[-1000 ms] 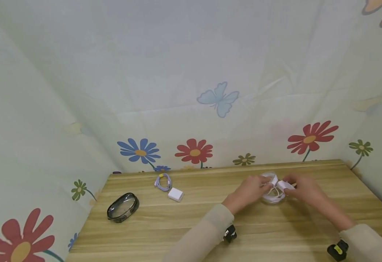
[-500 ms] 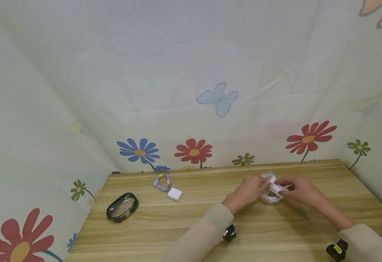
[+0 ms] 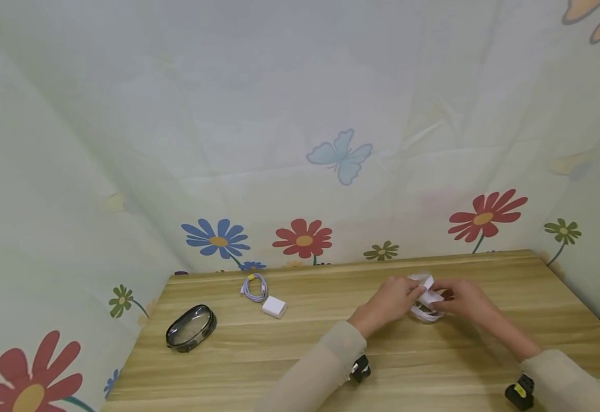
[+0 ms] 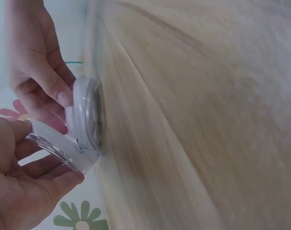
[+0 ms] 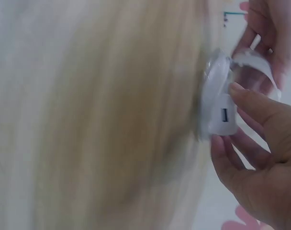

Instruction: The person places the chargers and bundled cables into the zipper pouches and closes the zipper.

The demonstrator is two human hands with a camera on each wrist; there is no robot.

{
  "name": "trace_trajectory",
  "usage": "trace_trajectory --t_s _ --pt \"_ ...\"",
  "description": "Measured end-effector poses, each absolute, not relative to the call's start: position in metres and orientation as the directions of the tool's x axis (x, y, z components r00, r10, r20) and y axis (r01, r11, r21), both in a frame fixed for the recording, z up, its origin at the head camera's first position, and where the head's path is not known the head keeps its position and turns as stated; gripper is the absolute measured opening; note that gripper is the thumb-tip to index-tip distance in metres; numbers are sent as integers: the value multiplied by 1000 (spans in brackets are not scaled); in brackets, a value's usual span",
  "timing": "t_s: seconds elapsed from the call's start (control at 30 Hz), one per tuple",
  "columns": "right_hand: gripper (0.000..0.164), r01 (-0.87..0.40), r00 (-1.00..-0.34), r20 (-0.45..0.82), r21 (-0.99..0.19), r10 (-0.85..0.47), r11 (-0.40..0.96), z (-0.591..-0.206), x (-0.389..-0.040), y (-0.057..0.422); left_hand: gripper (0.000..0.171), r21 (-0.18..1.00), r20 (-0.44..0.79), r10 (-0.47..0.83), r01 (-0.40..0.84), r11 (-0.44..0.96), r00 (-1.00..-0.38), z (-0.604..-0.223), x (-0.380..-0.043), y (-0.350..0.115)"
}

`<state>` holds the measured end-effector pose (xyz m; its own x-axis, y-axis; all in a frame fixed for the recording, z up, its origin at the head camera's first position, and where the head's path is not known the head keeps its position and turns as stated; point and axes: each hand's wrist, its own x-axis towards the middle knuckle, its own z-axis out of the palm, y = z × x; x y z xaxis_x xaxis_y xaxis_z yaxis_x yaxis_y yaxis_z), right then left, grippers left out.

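Note:
A small clear case with white trim (image 3: 424,316) stands unfastened on the table, its lid (image 4: 59,146) raised. My left hand (image 3: 393,298) pinches that lid by its edge, thumb and fingers on either side. In my right hand (image 3: 465,300) is a white USB charger (image 5: 226,116), gripped between thumb and fingertips, its port showing in the right wrist view. The charger lies at the mouth of the case's body (image 5: 212,84); how far inside it sits I cannot tell. A white cable coil is partly visible in the case, mostly hidden by my hands.
On the left of the wooden table (image 3: 300,355) lies a clear case with black trim (image 3: 191,328). Near it are a lilac cable coil (image 3: 254,288) with a yellow tie and another white charger (image 3: 275,307). A flower-printed cloth (image 3: 258,143) hangs behind the table.
My right hand has moved left with the charger, from beside the case to over its body. My left hand stays at the lid, almost unmoved.

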<state>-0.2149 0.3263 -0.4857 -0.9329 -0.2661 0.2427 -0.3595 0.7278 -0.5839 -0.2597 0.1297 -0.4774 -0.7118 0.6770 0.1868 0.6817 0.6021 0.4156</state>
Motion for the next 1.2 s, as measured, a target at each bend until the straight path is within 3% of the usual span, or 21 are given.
trace_trajectory --t_s 0.23,0.47,0.67,0.87,1.03,1.2 --pt "32 -255 -959 257 -593 -121 764 -492 -210 309 29 425 197 660 670 609 -725 -475 -253 132" --pt "29 -250 -968 172 -680 -182 689 -491 -206 323 28 396 198 663 677 620 -722 -478 -252 133" --pt "30 -244 -969 199 -657 -148 714 -484 -200 336 29 368 204 672 692 622 -712 -479 -252 132" --pt "25 -196 -981 133 -607 -145 770 -482 -200 342 37 104 179 749 770 630 -638 -478 -248 135" --pt "27 -118 -992 42 -599 -116 792 -484 -203 341 32 -115 134 799 791 601 -587 -474 -243 138" --pt "28 -90 -994 13 -628 -105 773 -486 -206 341 36 -247 56 834 801 544 -549 -473 -242 136"
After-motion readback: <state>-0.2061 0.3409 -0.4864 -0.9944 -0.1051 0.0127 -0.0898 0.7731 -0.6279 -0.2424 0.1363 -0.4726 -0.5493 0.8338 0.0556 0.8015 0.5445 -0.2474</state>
